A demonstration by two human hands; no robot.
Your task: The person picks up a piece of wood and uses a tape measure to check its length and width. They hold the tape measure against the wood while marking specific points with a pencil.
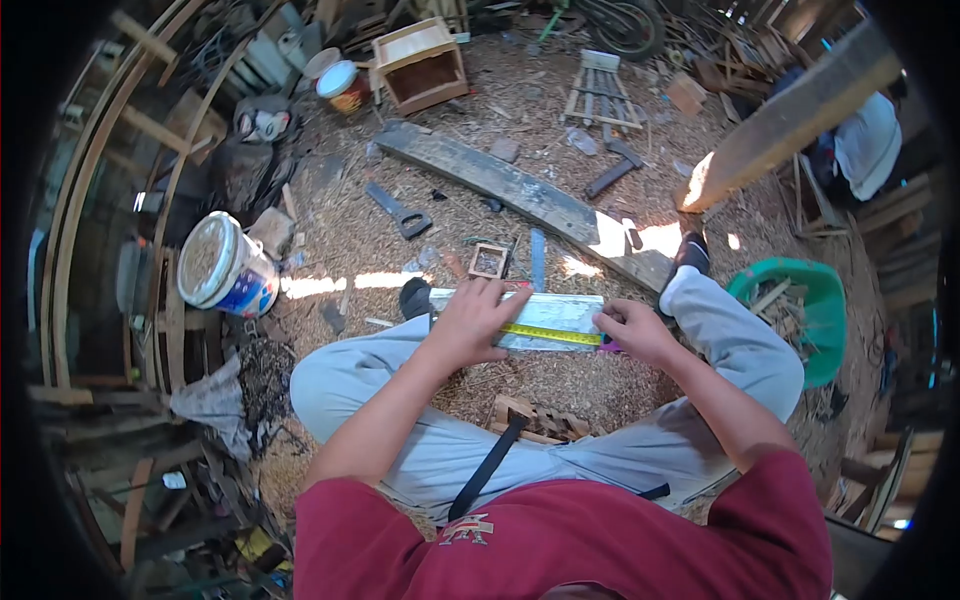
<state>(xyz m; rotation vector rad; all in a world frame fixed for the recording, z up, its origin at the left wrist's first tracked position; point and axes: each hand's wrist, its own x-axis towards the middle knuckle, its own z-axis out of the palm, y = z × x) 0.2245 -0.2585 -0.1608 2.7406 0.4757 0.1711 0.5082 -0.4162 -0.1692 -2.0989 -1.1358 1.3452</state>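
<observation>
A short, whitish, weathered board point(575, 307) lies crosswise in front of my lap. Along its near side runs a yellow tape measure point(550, 333). My left hand point(472, 322) grips the board's left part, fingers over the top and thumb toward the near edge, covering the left end of the tape. At the right end, my right hand point(637, 330) is closed with bent fingers, beside a small purple piece point(609, 344) where the tape ends. Its fingertips are partly hidden, and they appear to pinch the tape measure there.
Beyond the board are a small wooden box point(488, 261), a handsaw point(400, 212), a hammer-like tool point(614, 172) and a long thick plank point(500, 185). A green tub point(826, 330) of scraps stands right, a white bucket point(215, 262) left. A slanting post point(780, 120) rises at right.
</observation>
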